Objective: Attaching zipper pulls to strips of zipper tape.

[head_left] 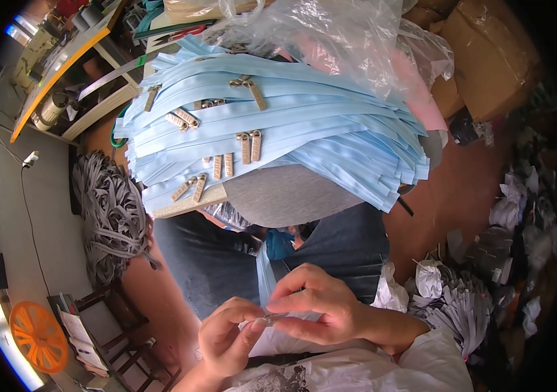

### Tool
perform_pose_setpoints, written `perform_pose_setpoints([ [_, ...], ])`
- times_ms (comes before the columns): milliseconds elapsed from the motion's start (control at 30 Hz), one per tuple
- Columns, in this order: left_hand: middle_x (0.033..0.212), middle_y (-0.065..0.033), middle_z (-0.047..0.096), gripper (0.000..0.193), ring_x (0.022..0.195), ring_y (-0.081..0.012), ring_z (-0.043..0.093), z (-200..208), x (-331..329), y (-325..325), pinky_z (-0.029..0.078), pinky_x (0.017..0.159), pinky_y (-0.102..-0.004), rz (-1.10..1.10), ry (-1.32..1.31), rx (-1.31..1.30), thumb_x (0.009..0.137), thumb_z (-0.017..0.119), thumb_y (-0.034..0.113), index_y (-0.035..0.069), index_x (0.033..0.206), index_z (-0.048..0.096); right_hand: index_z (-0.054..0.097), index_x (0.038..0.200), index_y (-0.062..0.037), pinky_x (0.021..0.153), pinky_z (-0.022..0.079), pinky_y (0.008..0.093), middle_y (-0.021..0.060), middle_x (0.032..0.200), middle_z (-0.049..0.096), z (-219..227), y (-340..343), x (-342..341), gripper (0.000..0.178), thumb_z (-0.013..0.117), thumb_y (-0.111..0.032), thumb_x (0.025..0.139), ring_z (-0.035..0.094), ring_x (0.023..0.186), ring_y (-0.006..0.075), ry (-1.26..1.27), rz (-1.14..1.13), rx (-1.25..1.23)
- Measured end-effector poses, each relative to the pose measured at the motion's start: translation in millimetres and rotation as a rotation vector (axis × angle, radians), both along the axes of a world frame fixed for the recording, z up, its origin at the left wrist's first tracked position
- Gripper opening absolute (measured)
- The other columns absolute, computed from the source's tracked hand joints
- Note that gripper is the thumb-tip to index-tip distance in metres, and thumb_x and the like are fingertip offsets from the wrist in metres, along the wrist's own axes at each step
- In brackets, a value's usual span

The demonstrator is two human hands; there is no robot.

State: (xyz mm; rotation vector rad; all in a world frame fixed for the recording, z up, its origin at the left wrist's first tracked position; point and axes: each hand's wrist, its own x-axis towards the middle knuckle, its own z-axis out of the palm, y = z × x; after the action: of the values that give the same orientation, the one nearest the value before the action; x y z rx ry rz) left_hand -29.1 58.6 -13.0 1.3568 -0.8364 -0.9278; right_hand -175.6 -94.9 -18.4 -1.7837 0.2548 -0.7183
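Over my lap, my left hand (pixel 229 333) and my right hand (pixel 321 304) meet fingertip to fingertip. Thumb and fingers of the left pinch a small metallic zipper slider (pixel 273 319), largely covered by the fingertips. My right index finger and thumb close around the same spot, where the end of a light blue zipper (pixel 265 274) comes up between my legs. Whether the slider sits on the tape cannot be made out. Ahead lies a thick pile of light blue zippers (pixel 239 130), with several metal pulls (pixel 255 145) showing on top.
A grey cloth-covered board (pixel 285 196) juts toward my knees under the pile. Clear plastic bags (pixel 357 39) and cardboard boxes (pixel 487 59) stand behind. Grey strips lie in a heap (pixel 112 215) at left and a bundle (pixel 458 307) at right. An orange wheel (pixel 38 336) stands lower left.
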Motion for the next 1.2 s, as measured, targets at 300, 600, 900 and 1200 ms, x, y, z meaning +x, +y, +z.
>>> perform_pose_setpoints([
  [300,0.099,-0.0146,0.069,0.010,0.087,-0.0199,0.064,5.7,-5.6,3.0,0.049,0.078,-0.0288,0.064,0.240,0.068,0.088,0.068,-0.007,-0.007,0.098,0.065,0.068,0.117,-0.0007,0.068,0.053,0.0298,0.0115,0.099,0.068,-3.8,6.7,-1.3,0.031,0.074,0.001,0.087,0.067,0.085,0.0211,-0.044,0.130,0.264],
  [600,0.095,-0.0137,0.069,0.012,0.084,-0.0213,0.064,3.1,-0.4,-1.1,0.049,0.075,-0.0304,0.000,0.060,0.108,0.082,0.070,-0.004,-0.004,0.093,0.065,0.069,0.117,-0.0013,0.068,0.054,0.0303,0.0112,0.097,0.070,-4.3,5.7,-3.1,0.029,0.073,0.000,0.088,0.069,0.083,0.0209,-0.034,0.094,0.288],
  [900,0.085,-0.0120,0.068,0.008,0.075,-0.0232,0.063,4.8,-1.9,-4.6,0.048,0.072,-0.0321,0.006,-0.146,0.108,0.082,0.071,-0.004,-0.003,0.088,0.065,0.070,0.116,-0.0013,0.067,0.056,0.0296,0.0111,0.096,0.070,-2.4,2.6,-4.1,0.028,0.074,-0.001,0.088,0.069,0.082,0.0200,0.003,0.091,0.254],
  [1200,0.084,-0.0122,0.069,0.011,0.072,-0.0242,0.064,6.5,-6.7,-7.1,0.049,0.071,-0.0325,0.051,-0.284,0.105,0.079,0.073,-0.007,-0.003,0.087,0.066,0.071,0.112,-0.0003,0.064,0.055,0.0291,0.0112,0.095,0.070,-7.4,5.8,-2.3,0.029,0.077,0.003,0.083,0.068,0.079,0.0197,-0.039,0.050,0.167],
])
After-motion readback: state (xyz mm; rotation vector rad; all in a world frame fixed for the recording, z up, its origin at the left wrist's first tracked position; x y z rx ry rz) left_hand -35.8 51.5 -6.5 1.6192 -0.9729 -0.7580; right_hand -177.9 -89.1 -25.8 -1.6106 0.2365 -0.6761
